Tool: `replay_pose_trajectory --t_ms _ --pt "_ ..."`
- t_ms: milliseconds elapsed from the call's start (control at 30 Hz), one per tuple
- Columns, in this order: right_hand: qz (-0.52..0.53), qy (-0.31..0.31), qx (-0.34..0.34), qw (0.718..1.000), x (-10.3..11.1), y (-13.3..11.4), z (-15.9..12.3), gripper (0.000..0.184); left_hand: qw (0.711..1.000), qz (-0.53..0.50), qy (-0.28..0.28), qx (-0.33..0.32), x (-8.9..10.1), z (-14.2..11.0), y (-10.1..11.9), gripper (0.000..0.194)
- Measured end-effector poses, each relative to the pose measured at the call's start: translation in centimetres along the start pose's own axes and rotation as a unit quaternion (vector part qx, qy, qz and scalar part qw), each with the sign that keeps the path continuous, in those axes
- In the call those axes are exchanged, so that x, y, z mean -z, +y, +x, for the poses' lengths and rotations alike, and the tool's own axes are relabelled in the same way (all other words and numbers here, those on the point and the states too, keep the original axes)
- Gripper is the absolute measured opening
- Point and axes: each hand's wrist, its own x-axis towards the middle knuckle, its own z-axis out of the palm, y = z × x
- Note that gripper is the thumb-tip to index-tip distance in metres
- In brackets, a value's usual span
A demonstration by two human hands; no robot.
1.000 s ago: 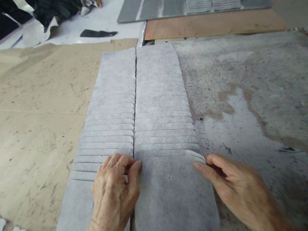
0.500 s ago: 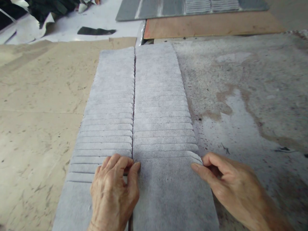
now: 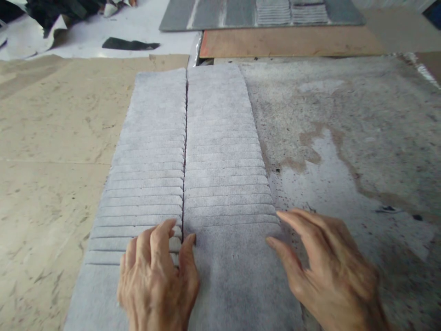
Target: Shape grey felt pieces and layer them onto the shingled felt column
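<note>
Two long rows of overlapping grey felt-like sheets lie side by side, a left row [image 3: 148, 151] and a right row [image 3: 223, 151], with a dark narrow gap between them. My left hand [image 3: 158, 276] rests flat near the gap, its fingers on the left row and its thumb on the nearest sheet [image 3: 241, 276] of the right row. My right hand [image 3: 324, 271] lies at the right edge of that same sheet, fingers spread and loosely stretched, thumb on the sheet. Neither hand holds anything.
The rows lie on a tan board [image 3: 51, 151] at the left and a stained grey surface [image 3: 344, 138] at the right. Farther back are a brown board [image 3: 292, 41], a grey panel with more stacked sheets [image 3: 275, 11] and dark scraps on white paper [image 3: 131, 44].
My right hand has let go of the sheet's right corner and spread its fingers. My left hand has loosened its pinch at the gap. The view has shifted a little to the right.
</note>
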Motion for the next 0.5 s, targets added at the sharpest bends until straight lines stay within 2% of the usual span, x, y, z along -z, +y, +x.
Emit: replay_pose_trajectory --t_ms 67,200,333,500 --pt "0.040 -0.023 0.033 0.998 0.1 0.2 0.2 0.020 1.000 0.000 0.014 -0.019 0.1 -0.1 0.3 0.031" --pt "0.097 -0.065 0.045 0.992 -0.2 1.1 0.5 0.015 0.995 -0.049 -0.041 -0.078 0.2 0.2 0.1 0.024" --pt "0.130 -0.102 -0.012 0.986 -0.4 1.5 0.3 0.006 0.991 -0.060 -0.110 -0.044 0.1 0.7 -0.5 0.019" --pt "0.134 -0.138 -0.097 0.977 -0.2 1.4 0.0 0.021 0.986 -0.071 -0.149 0.001 0.1 0.9 -0.9 0.019"
